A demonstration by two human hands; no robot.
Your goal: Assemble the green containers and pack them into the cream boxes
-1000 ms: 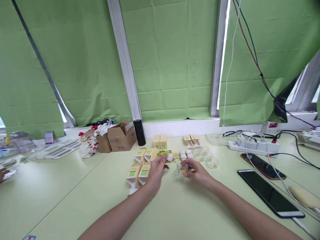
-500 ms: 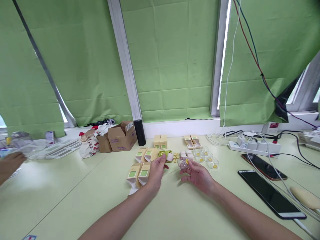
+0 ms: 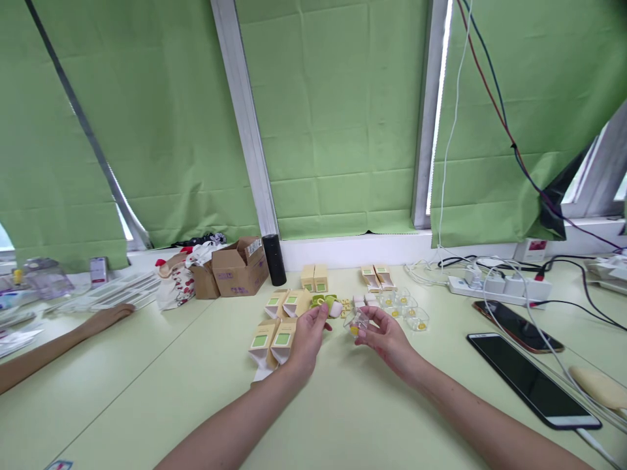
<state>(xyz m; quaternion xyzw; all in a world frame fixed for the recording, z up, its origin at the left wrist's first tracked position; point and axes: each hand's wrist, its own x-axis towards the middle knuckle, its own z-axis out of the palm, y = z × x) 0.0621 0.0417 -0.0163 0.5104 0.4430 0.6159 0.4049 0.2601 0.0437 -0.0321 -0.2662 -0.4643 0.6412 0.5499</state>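
Note:
My left hand (image 3: 308,336) is closed, its thumb and fingertips pinching a small pale pink block (image 3: 336,309). My right hand (image 3: 389,339) holds a clear plastic cup-like case (image 3: 353,324) with a yellow round spot on it, tilted in front of the left fingertips. Just behind lie several small yellow pieces (image 3: 345,305) and more pale blocks (image 3: 359,301). Right of them stand several similar clear cases (image 3: 417,319). Green pieces (image 3: 321,299) lie beyond my left hand. Beige cartons with green windows (image 3: 259,341) stand to its left.
Two beige cartons (image 3: 314,279) and two open ones (image 3: 378,278) stand at the back. A cardboard box (image 3: 240,266) and black cylinder (image 3: 273,260) are farther left. Phones (image 3: 531,378), a power strip (image 3: 499,289) and cables lie right. Another person's hand (image 3: 110,317) rests at left.
My right hand has turned the clear case over, so its yellow spot now sits lower. The pale block in my left hand has tilted. The other person's arm has reached farther in.

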